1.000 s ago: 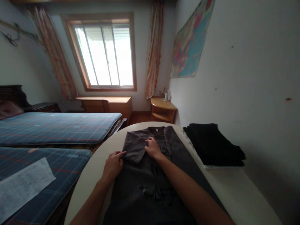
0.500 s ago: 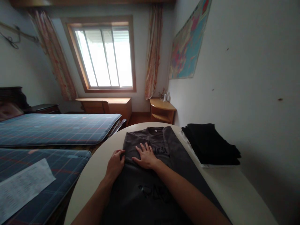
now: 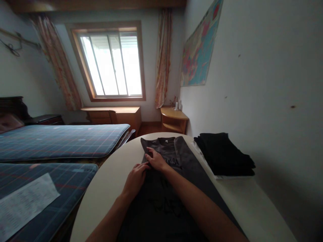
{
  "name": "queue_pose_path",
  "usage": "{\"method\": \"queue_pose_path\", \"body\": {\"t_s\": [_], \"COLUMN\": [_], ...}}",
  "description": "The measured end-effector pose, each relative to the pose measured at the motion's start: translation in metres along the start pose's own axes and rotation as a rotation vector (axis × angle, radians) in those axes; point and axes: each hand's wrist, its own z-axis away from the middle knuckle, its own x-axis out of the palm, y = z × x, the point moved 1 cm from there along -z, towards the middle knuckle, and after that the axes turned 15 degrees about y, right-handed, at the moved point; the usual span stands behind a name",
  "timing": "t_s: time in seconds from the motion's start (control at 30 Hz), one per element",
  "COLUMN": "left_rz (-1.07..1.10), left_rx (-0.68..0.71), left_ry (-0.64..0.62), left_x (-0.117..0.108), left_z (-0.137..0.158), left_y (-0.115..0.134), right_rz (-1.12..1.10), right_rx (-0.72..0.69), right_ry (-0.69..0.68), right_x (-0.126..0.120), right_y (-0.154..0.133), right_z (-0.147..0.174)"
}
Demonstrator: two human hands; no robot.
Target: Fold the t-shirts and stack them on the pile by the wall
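A dark grey T-shirt point(image 3: 186, 168) with black lettering lies on a round cream table point(image 3: 108, 178), its collar pointing away from me. Both its sides are turned inward. At its left edge my left hand point(image 3: 137, 174) is closed, the fingertips bent onto the cloth. Just above and to the right, my right hand point(image 3: 156, 160) has its fingers curled on the same edge, near the shoulder, and appears to pinch the fabric. My two hands almost touch. My forearms hide part of the lettering.
A stack of folded black clothes point(image 3: 223, 154) lies at the table's right, by the wall. To the left are mattresses with a checked pattern point(image 3: 63, 141), one with a printed sheet of paper point(image 3: 30, 205) on it. A corner shelf point(image 3: 174, 113) stands behind the table.
The shirt's left edge has come inward to the right. My left hand has moved right and forward with it. My right hand, flat and spread before, has shifted to that edge and curled.
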Motion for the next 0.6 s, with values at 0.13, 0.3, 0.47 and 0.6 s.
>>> {"method": "queue_pose_path", "body": {"t_s": [0.13, 0.3, 0.47, 0.6], "left_rz": [0.042, 0.109, 0.258, 0.450], "left_rx": [0.063, 0.021, -0.060, -0.139], "left_ry": [-0.047, -0.054, -0.008, -0.027], "left_x": [0.003, 0.005, 0.005, 0.014], "left_z": [0.001, 0.001, -0.008, -0.018], "left_y": [0.006, 0.009, 0.023, 0.046], "right_rz": [-0.008, -0.005, -0.027, -0.027], "right_rx": [-0.002, 0.034, 0.083, 0.139], "right_ry": [0.011, 0.026, 0.048, 0.089], "right_x": [0.005, 0.009, 0.002, -0.018], "right_y": [0.001, 0.008, 0.017, 0.033], "right_z": [-0.008, -0.018, -0.034, -0.050]}}
